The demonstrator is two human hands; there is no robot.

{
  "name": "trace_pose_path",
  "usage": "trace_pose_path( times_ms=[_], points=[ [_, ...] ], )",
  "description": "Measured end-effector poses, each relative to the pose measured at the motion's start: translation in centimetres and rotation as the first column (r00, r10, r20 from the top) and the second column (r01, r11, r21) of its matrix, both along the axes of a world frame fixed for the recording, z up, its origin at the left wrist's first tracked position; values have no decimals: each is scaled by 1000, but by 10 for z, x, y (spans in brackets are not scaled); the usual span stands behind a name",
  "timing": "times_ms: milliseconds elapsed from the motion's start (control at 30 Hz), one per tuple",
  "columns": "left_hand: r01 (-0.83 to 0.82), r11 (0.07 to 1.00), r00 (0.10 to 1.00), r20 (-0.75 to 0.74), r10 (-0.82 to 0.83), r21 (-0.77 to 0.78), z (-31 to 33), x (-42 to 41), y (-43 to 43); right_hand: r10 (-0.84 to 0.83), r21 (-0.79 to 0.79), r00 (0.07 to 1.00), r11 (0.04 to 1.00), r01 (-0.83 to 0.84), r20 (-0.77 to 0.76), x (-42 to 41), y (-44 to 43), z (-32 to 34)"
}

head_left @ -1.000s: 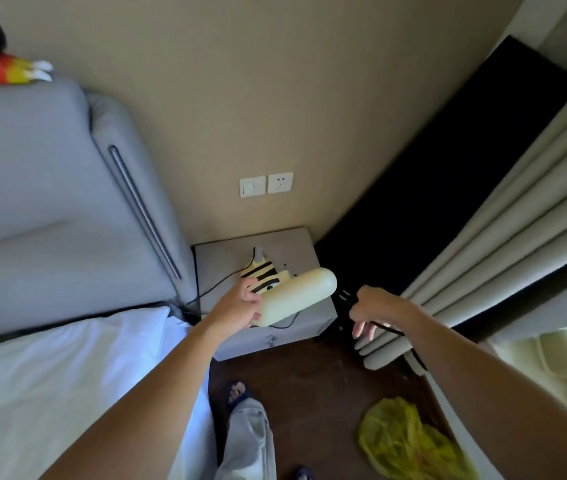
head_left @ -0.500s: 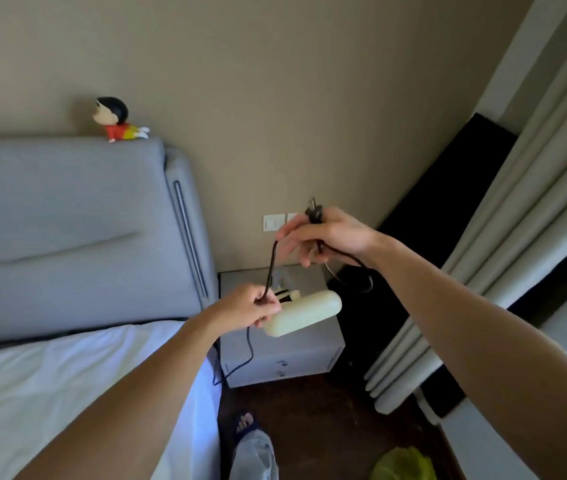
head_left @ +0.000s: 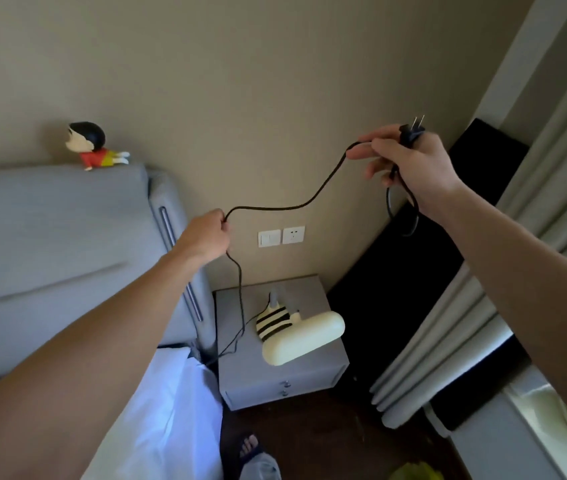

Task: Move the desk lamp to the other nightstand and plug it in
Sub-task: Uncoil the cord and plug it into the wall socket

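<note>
Since a second ago you're letting go of the cream striped desk lamp (head_left: 294, 332), now sitting on the grey nightstand (head_left: 310, 374) at lower centre. Your left hand (head_left: 206, 237) is pinching the black cord (head_left: 275, 206); your right hand (head_left: 408, 161) is gripping the black plug (head_left: 411, 133), upper right. Keep feeding slack towards the white wall socket (head_left: 293, 234).

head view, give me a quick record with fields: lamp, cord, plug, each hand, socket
lamp: cream bar-headed desk lamp with striped base, standing on the grey nightstand
cord: thin black power cord, slack, strung between both hands, trailing down to the nightstand
plug: black two-pin plug, unplugged, pins pointing up
left hand: pinching the cord mid-length
right hand: raised, holding the plug and a hanging loop of cord
socket: white wall socket above the nightstand, nothing plugged in
</note>
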State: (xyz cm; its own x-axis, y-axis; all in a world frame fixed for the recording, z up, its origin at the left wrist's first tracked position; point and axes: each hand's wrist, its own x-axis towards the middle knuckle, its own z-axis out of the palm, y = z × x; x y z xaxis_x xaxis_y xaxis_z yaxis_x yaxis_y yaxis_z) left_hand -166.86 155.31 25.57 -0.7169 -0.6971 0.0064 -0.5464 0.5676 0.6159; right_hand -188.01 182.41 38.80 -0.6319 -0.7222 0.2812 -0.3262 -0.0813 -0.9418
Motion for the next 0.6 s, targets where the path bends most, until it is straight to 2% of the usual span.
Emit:
trace_pose_path(
  times_ms=[67,133,200,267,400,467,600],
  points=[
    [7,994,995,-97,3,106,2,-32,-16,6,89,998,996,0,-65,-17,-6,-7],
    [27,993,983,-184,-5,117,7,-63,-35,-3,238,979,970,52,-202,-38,-14,-19],
    [70,992,969,-245,-43,104,15,-94,-54,-3,396,948,908,135,-318,-59,-21,-32],
    [121,989,949,-301,-90,85,23,-119,-68,-2,509,928,836,205,-372,-77,-24,-43],
    [213,974,892,-421,-165,70,38,-160,-86,-11,606,873,715,348,-488,-108,-22,-55],
    [241,969,887,-416,-199,51,32,-176,-92,-38,628,858,664,405,-512,-121,-18,-59],
    [279,958,942,-211,-260,65,-20,-190,-105,-49,669,842,583,461,-537,-138,-15,-76]
  ],
)
